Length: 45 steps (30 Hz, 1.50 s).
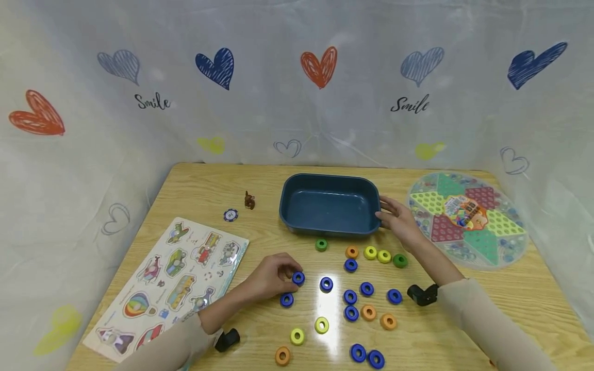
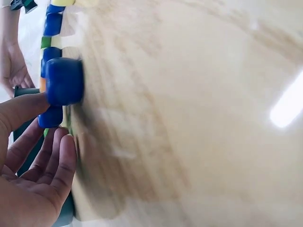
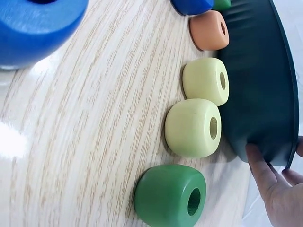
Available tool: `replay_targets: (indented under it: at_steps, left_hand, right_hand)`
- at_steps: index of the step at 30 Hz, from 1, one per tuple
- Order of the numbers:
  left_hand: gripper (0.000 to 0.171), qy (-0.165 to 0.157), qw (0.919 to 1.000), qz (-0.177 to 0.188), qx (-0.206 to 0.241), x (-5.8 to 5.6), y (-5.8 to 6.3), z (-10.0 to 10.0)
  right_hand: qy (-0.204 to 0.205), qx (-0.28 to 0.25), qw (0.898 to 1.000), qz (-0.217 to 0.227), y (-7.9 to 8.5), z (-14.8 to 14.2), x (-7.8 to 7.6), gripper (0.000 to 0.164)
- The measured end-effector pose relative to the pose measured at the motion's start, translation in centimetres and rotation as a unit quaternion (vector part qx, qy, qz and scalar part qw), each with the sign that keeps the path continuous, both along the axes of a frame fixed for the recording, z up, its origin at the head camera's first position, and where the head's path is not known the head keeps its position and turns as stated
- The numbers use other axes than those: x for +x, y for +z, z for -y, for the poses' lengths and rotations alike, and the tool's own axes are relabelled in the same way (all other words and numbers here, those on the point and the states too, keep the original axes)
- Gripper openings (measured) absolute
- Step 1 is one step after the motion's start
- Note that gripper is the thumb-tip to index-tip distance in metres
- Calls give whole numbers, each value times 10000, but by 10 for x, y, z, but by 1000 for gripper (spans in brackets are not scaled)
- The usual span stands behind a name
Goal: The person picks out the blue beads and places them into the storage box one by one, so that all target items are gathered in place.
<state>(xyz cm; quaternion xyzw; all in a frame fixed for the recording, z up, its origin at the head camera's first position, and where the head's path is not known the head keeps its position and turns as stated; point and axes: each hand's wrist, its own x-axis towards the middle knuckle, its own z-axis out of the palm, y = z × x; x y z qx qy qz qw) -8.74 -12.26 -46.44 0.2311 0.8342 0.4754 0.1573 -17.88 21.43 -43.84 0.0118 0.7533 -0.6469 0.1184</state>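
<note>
Left hand (image 1: 271,278): pinches a blue bead (image 1: 302,279) on the person's side of the bin (image 1: 331,207).
Right hand (image 1: 402,222): rests loosely extended fingers against the bin's right end.
Blue bead: hole faces up; squat, no clear long axis.
Pick-up: seems the step in hand.
Lift: probably next, clear of the neighbouring bead (image 1: 286,305).

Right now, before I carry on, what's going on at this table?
A person's left hand has its thumb and fingers around a blue bead; I can't tell if it is lifted. The right hand holds the dark tub at its right end. The other beads, blue, orange, yellow and green, lie scattered on the table nearer the person than the tub. A puzzle board lies to the left.
</note>
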Motion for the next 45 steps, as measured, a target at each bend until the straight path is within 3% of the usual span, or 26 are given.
replay_targets:
  at_steps: [6,11,15,20,27,33,45]
  left_hand:
    - [30,130,9991,173,374,-13,19,-4]
    - [33,282,9973,-201,654,-38,40,-9]
    - [33,430,9955,-588,609,-64,52,-14]
    - [32,733,9930,-881,288,-99,52,-24]
    - [31,1440,9871,-697,79,-133,44,-33]
    - [31,1654,9838,-668,155,-141,45,-37]
    - [33,1758,9820,-639,260,-138,44,-32]
  right_hand:
    - [-6,-4,10000,-48,0,0,-1,55]
    - [-16,-40,10000,-80,-1,0,-2,56]
    - [-65,-58,10000,7,-2,-2,0,56]
    - [-189,-64,9998,26,-3,-2,1,55]
    - [-220,-44,9997,30,-3,2,1,54]
    - [-228,16,9997,-2,-3,1,1,54]
    - [-125,43,9999,39,-2,1,1,55]
